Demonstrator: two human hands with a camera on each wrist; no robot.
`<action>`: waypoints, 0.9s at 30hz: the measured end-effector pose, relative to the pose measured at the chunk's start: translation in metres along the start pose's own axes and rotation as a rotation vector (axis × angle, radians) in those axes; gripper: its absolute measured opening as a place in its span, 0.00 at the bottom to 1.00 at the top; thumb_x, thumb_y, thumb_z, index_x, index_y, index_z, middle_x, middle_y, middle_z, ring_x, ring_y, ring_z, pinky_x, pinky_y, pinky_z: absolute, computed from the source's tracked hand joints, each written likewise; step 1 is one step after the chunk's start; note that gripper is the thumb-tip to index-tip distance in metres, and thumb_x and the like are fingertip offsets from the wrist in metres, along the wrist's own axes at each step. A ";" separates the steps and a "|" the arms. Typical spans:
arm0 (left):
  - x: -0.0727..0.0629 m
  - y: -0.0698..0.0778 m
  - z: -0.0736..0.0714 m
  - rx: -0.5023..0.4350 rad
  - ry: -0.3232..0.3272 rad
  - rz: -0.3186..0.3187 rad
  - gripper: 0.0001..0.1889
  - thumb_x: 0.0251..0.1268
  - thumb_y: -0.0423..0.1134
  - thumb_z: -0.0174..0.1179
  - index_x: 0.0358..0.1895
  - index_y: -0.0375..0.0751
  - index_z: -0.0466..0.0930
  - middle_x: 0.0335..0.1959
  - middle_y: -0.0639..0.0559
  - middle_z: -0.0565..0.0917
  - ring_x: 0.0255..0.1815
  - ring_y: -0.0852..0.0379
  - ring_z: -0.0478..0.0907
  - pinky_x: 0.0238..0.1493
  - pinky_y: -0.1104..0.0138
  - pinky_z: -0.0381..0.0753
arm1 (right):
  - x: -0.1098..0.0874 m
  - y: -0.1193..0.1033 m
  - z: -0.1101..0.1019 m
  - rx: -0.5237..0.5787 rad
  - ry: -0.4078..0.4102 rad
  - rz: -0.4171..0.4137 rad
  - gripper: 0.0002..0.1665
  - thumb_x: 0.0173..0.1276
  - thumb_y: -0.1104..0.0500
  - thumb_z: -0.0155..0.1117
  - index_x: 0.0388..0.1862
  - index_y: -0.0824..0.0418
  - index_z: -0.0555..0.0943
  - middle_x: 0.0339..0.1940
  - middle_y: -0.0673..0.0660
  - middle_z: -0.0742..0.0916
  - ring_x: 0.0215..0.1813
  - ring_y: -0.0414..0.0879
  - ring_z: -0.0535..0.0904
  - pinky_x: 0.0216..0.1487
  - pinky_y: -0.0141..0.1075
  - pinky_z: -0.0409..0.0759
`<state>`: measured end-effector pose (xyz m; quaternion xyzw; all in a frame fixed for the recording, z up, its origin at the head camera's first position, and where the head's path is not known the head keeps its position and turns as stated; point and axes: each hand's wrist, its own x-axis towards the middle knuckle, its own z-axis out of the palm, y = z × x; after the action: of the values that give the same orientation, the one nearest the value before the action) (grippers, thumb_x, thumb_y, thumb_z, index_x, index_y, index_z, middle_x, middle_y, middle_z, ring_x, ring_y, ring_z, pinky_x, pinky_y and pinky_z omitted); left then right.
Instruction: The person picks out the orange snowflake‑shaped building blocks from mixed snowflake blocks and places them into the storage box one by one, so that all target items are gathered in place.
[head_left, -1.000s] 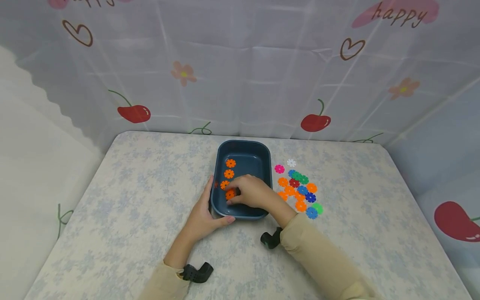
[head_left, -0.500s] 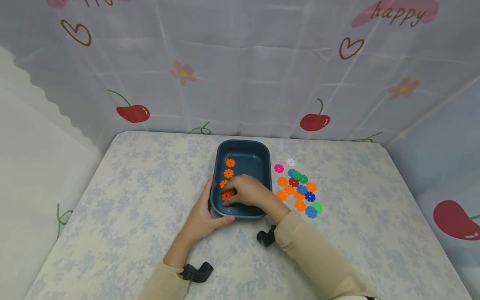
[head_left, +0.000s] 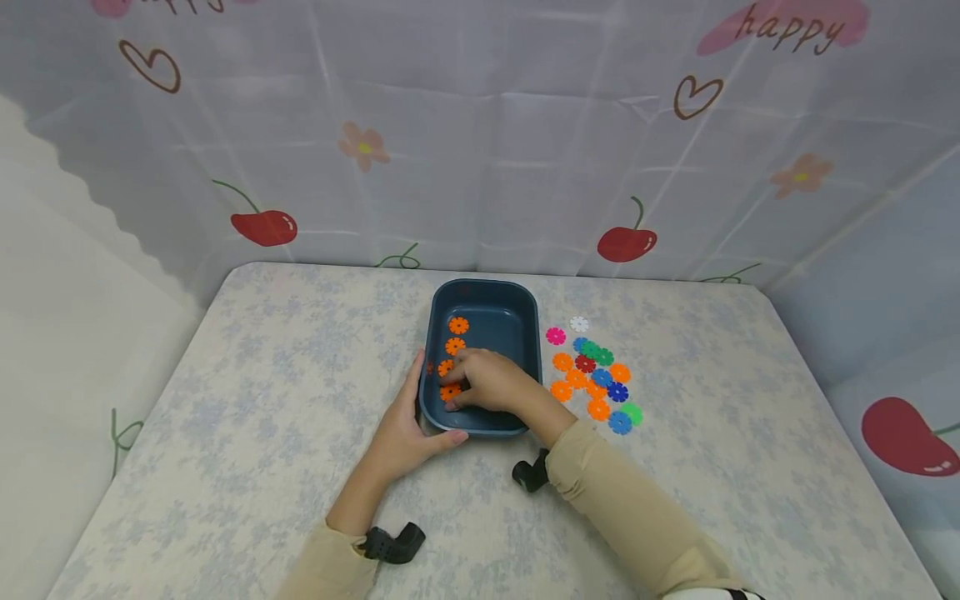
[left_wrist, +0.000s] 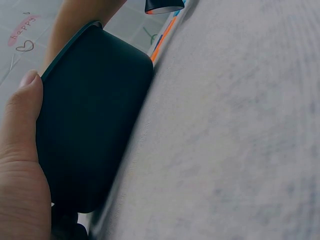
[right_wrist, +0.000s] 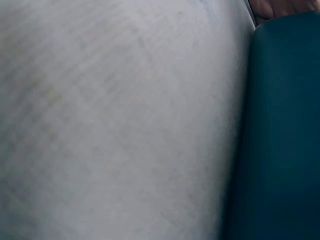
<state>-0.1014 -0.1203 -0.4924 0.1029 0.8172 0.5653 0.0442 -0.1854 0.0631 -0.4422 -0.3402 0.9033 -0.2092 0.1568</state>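
Note:
A dark blue rectangular tray [head_left: 517, 329] lies on the table. My left hand [head_left: 401, 433] holds its near left corner, fingers along the left side and thumb on the near side; in the left wrist view the thumb [left_wrist: 22, 115] rests against the wall. Inside, orange snowflake discs form a column along the left side, the farthest disc [head_left: 458, 326] lying alone at the top. My right hand [head_left: 495, 383] reaches in over the right rim, its thumb and curled fingers at the nearest orange disc [head_left: 450, 393]. The fingers partly cover the disc above it.
Right of the tray lie loose snowflake discs in several colours, among them a pink disc [head_left: 556, 336], a white disc [head_left: 579, 324] and a light green disc [head_left: 632, 414]. Some overlap. A patterned curtain [head_left: 480, 150] hangs behind the table's far edge.
My right hand has shifted slightly left, and the nearest orange disc has moved left with it, more into line with the column. My left hand stays on the tray.

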 end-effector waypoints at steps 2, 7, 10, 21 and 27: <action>0.000 0.000 0.000 0.002 0.000 0.000 0.65 0.49 0.54 0.77 0.81 0.61 0.33 0.82 0.61 0.43 0.82 0.51 0.47 0.76 0.42 0.55 | 0.000 0.000 0.000 0.005 -0.005 0.000 0.24 0.59 0.48 0.76 0.54 0.51 0.87 0.44 0.47 0.85 0.43 0.40 0.78 0.44 0.31 0.77; 0.000 -0.001 0.000 0.004 -0.002 -0.003 0.65 0.49 0.54 0.77 0.81 0.62 0.33 0.82 0.61 0.43 0.82 0.51 0.46 0.76 0.42 0.55 | 0.001 0.000 0.001 -0.004 -0.014 -0.007 0.24 0.60 0.48 0.75 0.55 0.51 0.87 0.46 0.47 0.85 0.47 0.41 0.80 0.50 0.33 0.79; 0.000 -0.001 -0.001 -0.002 -0.005 -0.003 0.65 0.49 0.53 0.77 0.81 0.63 0.32 0.82 0.61 0.42 0.82 0.51 0.45 0.77 0.42 0.55 | 0.002 0.001 0.002 -0.025 -0.017 -0.018 0.25 0.60 0.48 0.75 0.56 0.51 0.86 0.44 0.46 0.84 0.45 0.40 0.80 0.48 0.33 0.79; -0.001 0.000 0.000 -0.005 -0.006 -0.013 0.65 0.48 0.54 0.77 0.81 0.65 0.33 0.82 0.63 0.42 0.82 0.52 0.45 0.77 0.42 0.54 | 0.001 -0.001 -0.001 -0.011 -0.004 0.025 0.25 0.58 0.47 0.77 0.54 0.52 0.87 0.54 0.48 0.87 0.57 0.46 0.81 0.63 0.44 0.78; -0.001 -0.001 0.000 0.006 -0.003 -0.011 0.66 0.48 0.55 0.77 0.81 0.62 0.33 0.82 0.62 0.42 0.82 0.51 0.45 0.76 0.41 0.54 | -0.001 -0.002 -0.002 -0.068 0.041 0.023 0.26 0.55 0.44 0.78 0.52 0.50 0.88 0.48 0.45 0.87 0.54 0.45 0.79 0.56 0.42 0.79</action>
<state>-0.1010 -0.1209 -0.4932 0.0993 0.8195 0.5623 0.0482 -0.1842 0.0626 -0.4397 -0.3304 0.9168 -0.1835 0.1289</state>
